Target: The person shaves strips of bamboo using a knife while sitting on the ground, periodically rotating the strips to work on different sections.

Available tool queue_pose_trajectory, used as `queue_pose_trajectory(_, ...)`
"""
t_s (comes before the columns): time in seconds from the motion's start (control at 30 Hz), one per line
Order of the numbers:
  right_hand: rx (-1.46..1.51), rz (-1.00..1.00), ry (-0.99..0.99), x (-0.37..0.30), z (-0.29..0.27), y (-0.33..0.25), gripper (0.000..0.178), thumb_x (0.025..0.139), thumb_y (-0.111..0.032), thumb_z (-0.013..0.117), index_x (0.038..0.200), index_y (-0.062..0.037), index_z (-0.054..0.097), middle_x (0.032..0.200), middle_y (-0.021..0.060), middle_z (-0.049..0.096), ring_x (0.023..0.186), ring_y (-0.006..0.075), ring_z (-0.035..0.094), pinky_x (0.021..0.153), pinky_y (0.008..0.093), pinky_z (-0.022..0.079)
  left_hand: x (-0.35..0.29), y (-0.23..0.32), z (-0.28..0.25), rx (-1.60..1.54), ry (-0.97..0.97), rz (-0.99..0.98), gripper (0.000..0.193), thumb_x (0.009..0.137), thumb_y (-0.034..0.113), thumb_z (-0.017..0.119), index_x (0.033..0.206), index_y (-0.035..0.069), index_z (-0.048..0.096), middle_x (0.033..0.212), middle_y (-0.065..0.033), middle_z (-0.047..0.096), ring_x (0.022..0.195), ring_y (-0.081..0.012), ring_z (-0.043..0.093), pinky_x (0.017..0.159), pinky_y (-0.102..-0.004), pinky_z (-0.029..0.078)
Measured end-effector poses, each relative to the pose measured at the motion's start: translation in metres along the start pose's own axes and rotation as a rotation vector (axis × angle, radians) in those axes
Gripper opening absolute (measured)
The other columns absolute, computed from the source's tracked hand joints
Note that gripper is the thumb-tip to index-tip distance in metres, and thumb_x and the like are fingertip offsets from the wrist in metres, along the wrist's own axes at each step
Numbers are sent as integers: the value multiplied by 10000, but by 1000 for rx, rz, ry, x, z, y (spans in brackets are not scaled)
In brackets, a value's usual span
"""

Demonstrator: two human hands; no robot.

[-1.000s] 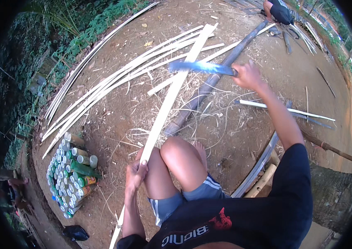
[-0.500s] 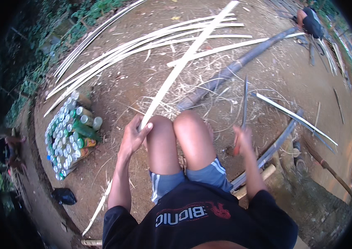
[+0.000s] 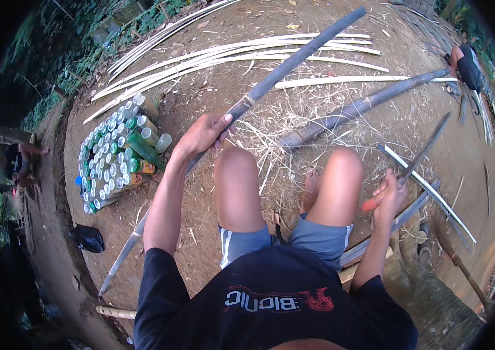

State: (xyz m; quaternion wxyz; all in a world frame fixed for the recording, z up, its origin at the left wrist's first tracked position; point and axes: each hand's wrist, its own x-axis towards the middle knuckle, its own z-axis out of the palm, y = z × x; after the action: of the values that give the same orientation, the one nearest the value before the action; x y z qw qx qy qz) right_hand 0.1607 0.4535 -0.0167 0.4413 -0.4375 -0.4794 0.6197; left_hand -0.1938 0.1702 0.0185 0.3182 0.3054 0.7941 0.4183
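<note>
My left hand (image 3: 205,135) is closed round a long split bamboo strip (image 3: 294,61), its dark outer face turned up. The strip slants from the far middle, past my left knee and under my forearm, down to the ground at lower left. Out to the right of my right knee, my right hand (image 3: 390,197) grips a machete (image 3: 427,143) by its orange handle. The blade points up and away to the right, apart from the strip. Pale shavings (image 3: 265,137) lie on the dirt in front of my knees.
A thick dark bamboo pole (image 3: 358,109) lies ahead. Pale bamboo strips (image 3: 230,52) are spread beyond it. Many bottles (image 3: 120,153) stand clustered at left, near a black plastic bag (image 3: 88,238). Another person (image 3: 468,67) is at far right. A wooden stick (image 3: 460,262) leans at lower right.
The strip has turned from its pale face to its dark face. My left hand has moved forward. My right hand and the machete have swung right, and my knees have spread apart.
</note>
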Motion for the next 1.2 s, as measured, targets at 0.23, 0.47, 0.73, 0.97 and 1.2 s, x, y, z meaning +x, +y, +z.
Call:
queue_pose_trajectory(0.23,58,-87,-332,-41,89,2,163,905,-142,676,827,-80,548,574,-1,509,448,72,473,422,231,396,5,-23,-16,-73,-90,0,378,1028,352,477,894,33,628,620,17,535,517,-74,500,475,-247,407)
queue_pose_trajectory(0.47,-457,-2,-536,-51,81,192,181,864,-172,717,783,-85,581,521,-30,495,374,74,422,358,266,317,31,-64,-3,-74,-94,-114,264,975,273,588,893,29,647,708,-9,615,574,-85,548,517,-246,439)
queue_pose_trajectory(0.73,-353,459,-574,-62,107,152,252,873,-211,692,753,-50,539,545,-5,522,375,84,397,379,319,322,29,-165,61,-155,-193,-392,234,948,295,640,967,63,645,710,19,589,597,-74,535,534,-249,399)
queue_pose_trajectory(0.97,-935,129,-674,-47,110,181,282,834,-248,690,774,-27,524,601,65,536,569,156,554,552,339,447,61,-183,112,-463,-187,-508,245,971,283,598,1021,46,628,731,-5,618,599,-94,571,546,-263,452)
queue_pose_trajectory(1.2,-1020,437,-577,-18,108,286,310,813,-291,668,828,7,585,707,162,642,695,287,659,665,402,493,130,-304,162,-87,-416,-559,286,964,265,599,1040,-11,596,838,-91,681,717,-164,667,633,-301,538)
